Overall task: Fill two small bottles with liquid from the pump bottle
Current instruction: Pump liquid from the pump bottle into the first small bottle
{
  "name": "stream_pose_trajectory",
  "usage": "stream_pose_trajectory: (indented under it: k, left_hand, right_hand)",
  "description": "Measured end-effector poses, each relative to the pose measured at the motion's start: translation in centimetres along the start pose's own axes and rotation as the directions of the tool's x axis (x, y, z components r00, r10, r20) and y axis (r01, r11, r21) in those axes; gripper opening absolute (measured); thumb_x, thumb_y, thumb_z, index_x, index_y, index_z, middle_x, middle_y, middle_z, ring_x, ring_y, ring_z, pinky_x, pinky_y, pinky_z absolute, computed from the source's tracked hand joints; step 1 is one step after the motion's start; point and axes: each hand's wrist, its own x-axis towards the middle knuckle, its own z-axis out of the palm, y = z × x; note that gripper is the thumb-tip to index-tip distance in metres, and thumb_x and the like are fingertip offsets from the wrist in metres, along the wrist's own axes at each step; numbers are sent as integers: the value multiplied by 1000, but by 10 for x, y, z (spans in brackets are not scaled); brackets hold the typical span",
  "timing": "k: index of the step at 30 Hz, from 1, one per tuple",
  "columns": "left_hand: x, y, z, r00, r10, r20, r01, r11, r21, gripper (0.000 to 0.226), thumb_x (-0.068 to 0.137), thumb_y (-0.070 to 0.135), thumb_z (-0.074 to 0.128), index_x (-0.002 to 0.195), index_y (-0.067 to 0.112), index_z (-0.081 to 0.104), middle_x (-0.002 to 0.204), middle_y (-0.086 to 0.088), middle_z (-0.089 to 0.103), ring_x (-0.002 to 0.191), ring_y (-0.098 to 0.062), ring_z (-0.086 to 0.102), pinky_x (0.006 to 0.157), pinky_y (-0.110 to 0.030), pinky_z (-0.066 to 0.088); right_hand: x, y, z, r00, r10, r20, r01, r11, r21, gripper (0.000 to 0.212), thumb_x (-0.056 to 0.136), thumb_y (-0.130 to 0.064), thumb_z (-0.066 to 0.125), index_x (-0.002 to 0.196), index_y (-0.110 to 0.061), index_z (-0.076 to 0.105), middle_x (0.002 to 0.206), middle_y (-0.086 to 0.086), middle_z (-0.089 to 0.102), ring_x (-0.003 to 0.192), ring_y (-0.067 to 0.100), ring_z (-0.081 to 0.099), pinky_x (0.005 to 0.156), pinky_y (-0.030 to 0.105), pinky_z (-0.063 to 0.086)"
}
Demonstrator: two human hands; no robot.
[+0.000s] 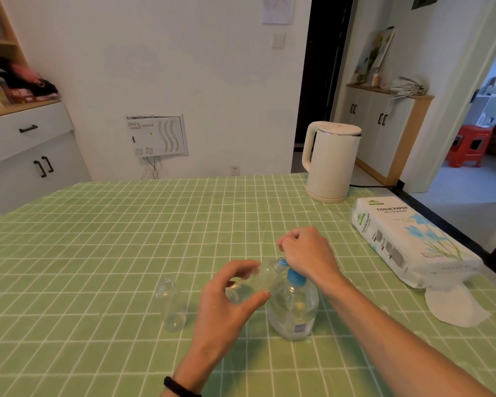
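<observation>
While the left hand (pixel 229 296) pinches the tilted small bottle (pixel 255 282) between thumb and fingers, the bottle's long axis runs from 8 to 2 o'clock, with its mouth at the blue pump head (pixel 297 277). The right hand (pixel 307 253), fingers curled, bears on that head of the pump bottle (pixel 294 310); whether it encloses it cannot be told. The 2nd small bottle (pixel 172 308) stands upright at 9 o'clock, nearer the left hand. The tissue pack (pixel 407 242) reads "TISSUE PAPER"; the pump bottle's label is unreadable.
</observation>
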Motion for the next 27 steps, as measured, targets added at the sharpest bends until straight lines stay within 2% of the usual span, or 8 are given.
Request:
stream_pose_trajectory:
  k: [11, 13, 15, 16, 19, 21, 23, 27]
  left_hand:
    - [-2, 1, -1, 1000, -3, 3, 3, 1000, -20, 47, 75, 15, 93, 113, 34, 74, 110, 22, 77, 109, -4, 69, 90, -11, 47]
    - [-1, 4, -1, 1000, 0, 7, 0, 999, -33, 46, 75, 16, 93, 113, 34, 74, 109, 22, 76, 109, -5, 69, 91, -14, 49]
    - [0, 6, -1, 1000, 7, 13, -7, 999, -44, 45, 76, 16, 93, 114, 33, 74, 109, 21, 76, 109, -6, 69, 92, -15, 50]
    - [1, 7, -2, 1000, 11, 15, -10, 999, -47, 45, 77, 16, 93, 114, 33, 74, 109, 20, 76, 109, -6, 69, 92, -15, 50]
    - [1, 7, -3, 1000, 19, 17, -18, 998, -52, 45, 77, 15, 93, 114, 32, 74, 109, 21, 76, 109, -5, 69, 91, -14, 50]
    - [1, 7, -3, 999, 27, 16, -26, 998, -56, 45, 77, 16, 93, 114, 32, 74, 110, 20, 76, 109, -6, 69, 90, -12, 49]
    - [2, 7, -3, 1000, 22, 20, -21, 998, -52, 45, 76, 16, 93, 114, 31, 74, 109, 20, 76, 109, -5, 69, 91, -12, 48]
    - [3, 6, -2, 999, 6, 37, -5, 999, -41, 44, 77, 13, 92, 114, 29, 75, 109, 20, 76, 108, -4, 70, 92, -12, 48]
  right_hand:
    - [2, 4, 1, 1000, 24, 5, -24, 1000, 14, 32, 95, -18, 56, 107, 2, 78, 114, 16, 80, 107, 39, 76, 93, 53, 61]
    - [7, 2, -1, 999, 25, 29, -25, 999, 31, 28, 94, -17, 58, 95, 5, 75, 98, 17, 80, 88, 35, 76, 87, 52, 62]
    - [8, -2, -3, 1000, 4, 15, -4, 1000, 27, 24, 91, -14, 56, 69, -5, 57, 66, 12, 63, 64, 28, 52, 68, 45, 53]
    - [9, -3, -3, 1000, -2, 6, 2, 1000, 18, 25, 90, -13, 56, 66, -12, 50, 64, 8, 54, 63, 25, 44, 65, 41, 46]
    - [8, -3, -3, 1000, 12, 19, -13, 999, 29, 23, 92, -15, 58, 83, 2, 69, 71, 10, 61, 65, 25, 49, 68, 41, 49]
    - [9, -1, -3, 999, 25, 29, -26, 999, 37, 31, 94, -18, 58, 107, 4, 77, 92, 18, 79, 75, 31, 67, 80, 49, 61]
    - [8, 1, -1, 1000, 26, 13, -27, 999, 46, 33, 95, -18, 58, 111, 3, 77, 108, 20, 80, 88, 37, 75, 92, 54, 61]
    - [8, 8, 4, 999, 41, 9, -42, 999, 32, 28, 95, -18, 59, 95, 3, 77, 84, 18, 75, 74, 29, 62, 72, 40, 54]
